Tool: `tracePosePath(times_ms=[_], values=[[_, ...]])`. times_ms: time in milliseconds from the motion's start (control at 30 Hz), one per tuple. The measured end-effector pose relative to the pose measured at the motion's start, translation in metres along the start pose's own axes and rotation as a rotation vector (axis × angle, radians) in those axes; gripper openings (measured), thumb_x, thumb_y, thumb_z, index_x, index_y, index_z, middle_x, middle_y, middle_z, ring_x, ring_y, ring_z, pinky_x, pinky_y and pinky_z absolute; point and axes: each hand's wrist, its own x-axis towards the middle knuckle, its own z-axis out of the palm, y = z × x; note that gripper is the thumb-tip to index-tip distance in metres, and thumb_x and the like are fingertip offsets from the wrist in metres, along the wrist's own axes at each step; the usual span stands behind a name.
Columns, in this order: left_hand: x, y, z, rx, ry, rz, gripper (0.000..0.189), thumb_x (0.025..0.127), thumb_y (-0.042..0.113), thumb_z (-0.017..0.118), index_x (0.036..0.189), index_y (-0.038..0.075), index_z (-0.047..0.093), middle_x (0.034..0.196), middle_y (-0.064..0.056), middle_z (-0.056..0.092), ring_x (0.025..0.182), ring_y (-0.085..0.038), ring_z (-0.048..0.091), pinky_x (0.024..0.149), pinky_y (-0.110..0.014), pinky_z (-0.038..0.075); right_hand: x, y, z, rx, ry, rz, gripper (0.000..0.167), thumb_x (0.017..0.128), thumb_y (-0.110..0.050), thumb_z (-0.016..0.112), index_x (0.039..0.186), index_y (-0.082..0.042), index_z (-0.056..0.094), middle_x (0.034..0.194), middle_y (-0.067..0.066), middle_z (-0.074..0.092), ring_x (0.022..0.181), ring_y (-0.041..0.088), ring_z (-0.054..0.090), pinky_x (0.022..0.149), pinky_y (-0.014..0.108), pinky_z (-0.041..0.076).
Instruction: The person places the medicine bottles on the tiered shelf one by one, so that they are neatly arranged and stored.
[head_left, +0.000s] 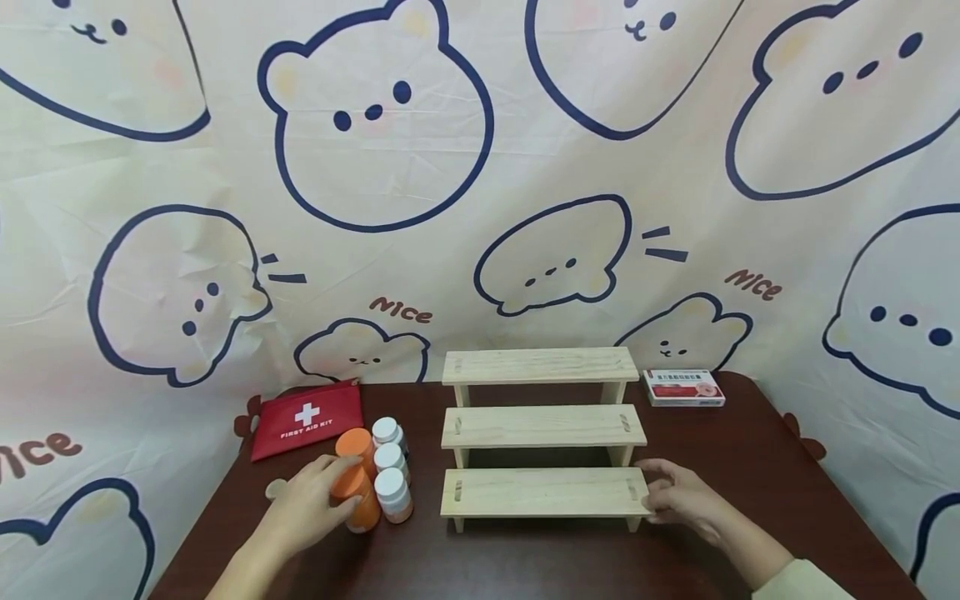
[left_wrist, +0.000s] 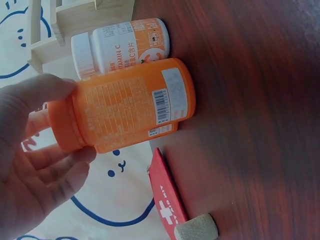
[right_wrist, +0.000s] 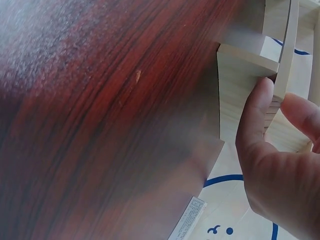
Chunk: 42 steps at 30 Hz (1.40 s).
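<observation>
My left hand [head_left: 309, 502] has its thumb and fingers around the cap of the nearer orange pill bottle [left_wrist: 125, 107], which stands upright on the table. Another orange pill bottle [head_left: 356, 446] is right behind it. Three white-capped vitamin bottles [head_left: 393, 492] line up along the right of the orange pair. In the middle stands a three-step wooden display rack [head_left: 543, 493]. At the right end of its lowest step, my right hand [head_left: 678, 500] pinches the board edge between thumb and fingers, as the right wrist view shows close up.
A red first aid pouch [head_left: 306, 422] lies at the back left, with a small cork-like cylinder [left_wrist: 197, 228] nearer my left hand. Behind the rack's right side, a white and red medicine box [head_left: 684, 388] lies on the dark wooden table [head_left: 555, 567]. A bear-print cloth [head_left: 420, 267] hangs behind.
</observation>
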Motion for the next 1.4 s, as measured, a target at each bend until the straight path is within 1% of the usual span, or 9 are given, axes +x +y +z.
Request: tracePosePath(times_ms=[167, 300, 433, 700, 733, 833, 967, 1133, 1400], values=[[0.000, 0.002, -0.004, 0.033, -0.022, -0.046, 0.053, 0.073, 0.032, 0.077, 0.121, 0.018, 0.062, 0.107, -0.004, 0.061, 0.095, -0.021, 0.056, 0.075, -0.058, 0.048, -0.001, 0.000, -0.001, 0.002, 0.002, 0.009, 0.068, 0.078, 0.001, 0.062, 0.136, 0.011, 0.028, 0.093, 0.013, 0.059, 0.074, 0.018, 0.060, 0.066, 0.034, 0.055], [-0.001, 0.004, -0.015, 0.010, -0.012, -0.075, 0.054, 0.073, 0.032, 0.077, 0.122, 0.015, 0.061, 0.105, -0.004, 0.059, 0.092, -0.020, 0.054, 0.075, -0.053, 0.052, 0.001, -0.002, 0.000, 0.004, -0.002, 0.007, 0.068, 0.077, 0.000, 0.062, 0.136, 0.010, 0.029, 0.094, 0.015, 0.058, 0.075, 0.019, 0.061, 0.067, 0.035, 0.055], [-0.002, 0.009, -0.030, -0.029, 0.027, -0.064, 0.054, 0.074, 0.031, 0.077, 0.121, 0.011, 0.060, 0.105, -0.006, 0.060, 0.090, -0.021, 0.053, 0.075, -0.044, 0.054, 0.002, -0.004, 0.001, 0.001, 0.011, 0.012, 0.068, 0.077, 0.002, 0.062, 0.136, 0.010, 0.030, 0.095, 0.015, 0.058, 0.076, 0.020, 0.061, 0.067, 0.035, 0.055], [0.007, 0.025, -0.055, -0.023, 0.132, 0.007, 0.054, 0.070, 0.029, 0.078, 0.119, 0.013, 0.061, 0.113, -0.013, 0.061, 0.100, -0.032, 0.055, 0.072, -0.052, 0.054, 0.004, -0.006, -0.001, 0.001, 0.023, 0.015, 0.067, 0.077, 0.002, 0.062, 0.136, 0.010, 0.030, 0.094, 0.016, 0.059, 0.076, 0.020, 0.061, 0.067, 0.036, 0.055], [0.009, 0.028, -0.058, -0.020, 0.142, 0.023, 0.053, 0.071, 0.028, 0.077, 0.118, 0.013, 0.061, 0.113, -0.013, 0.062, 0.102, -0.035, 0.054, 0.073, -0.054, 0.053, 0.004, -0.006, -0.002, 0.002, 0.019, 0.012, 0.067, 0.077, 0.002, 0.062, 0.136, 0.011, 0.030, 0.094, 0.016, 0.059, 0.076, 0.020, 0.061, 0.067, 0.035, 0.055], [0.017, 0.035, -0.063, -0.008, 0.181, 0.083, 0.048, 0.072, 0.025, 0.076, 0.117, 0.013, 0.062, 0.108, -0.010, 0.063, 0.098, -0.031, 0.055, 0.074, -0.049, 0.053, 0.003, -0.006, -0.003, 0.008, 0.011, 0.004, 0.068, 0.077, 0.002, 0.062, 0.136, 0.011, 0.029, 0.093, 0.015, 0.059, 0.076, 0.020, 0.061, 0.066, 0.035, 0.055], [0.031, 0.046, -0.068, -0.008, 0.228, 0.148, 0.045, 0.074, 0.022, 0.074, 0.117, 0.013, 0.062, 0.106, -0.007, 0.061, 0.087, -0.022, 0.054, 0.070, -0.040, 0.052, 0.002, -0.005, -0.003, 0.018, 0.000, -0.003, 0.068, 0.076, 0.003, 0.061, 0.135, 0.012, 0.029, 0.091, 0.014, 0.059, 0.075, 0.019, 0.061, 0.066, 0.035, 0.055], [0.051, 0.063, -0.073, -0.050, 0.283, 0.209, 0.044, 0.077, 0.023, 0.071, 0.118, 0.013, 0.062, 0.112, -0.008, 0.058, 0.088, -0.022, 0.053, 0.069, -0.038, 0.052, 0.000, -0.001, -0.003, 0.016, 0.001, -0.005, 0.068, 0.075, 0.003, 0.062, 0.134, 0.013, 0.030, 0.090, 0.013, 0.059, 0.075, 0.019, 0.061, 0.067, 0.035, 0.055], [0.083, 0.090, -0.079, -0.065, 0.364, 0.288, 0.041, 0.078, 0.024, 0.067, 0.118, 0.015, 0.062, 0.105, -0.007, 0.056, 0.082, -0.020, 0.049, 0.060, -0.030, 0.045, 0.000, 0.001, -0.002, 0.025, 0.007, -0.016, 0.068, 0.074, 0.002, 0.063, 0.134, 0.012, 0.031, 0.090, 0.013, 0.059, 0.076, 0.018, 0.060, 0.068, 0.034, 0.054]])
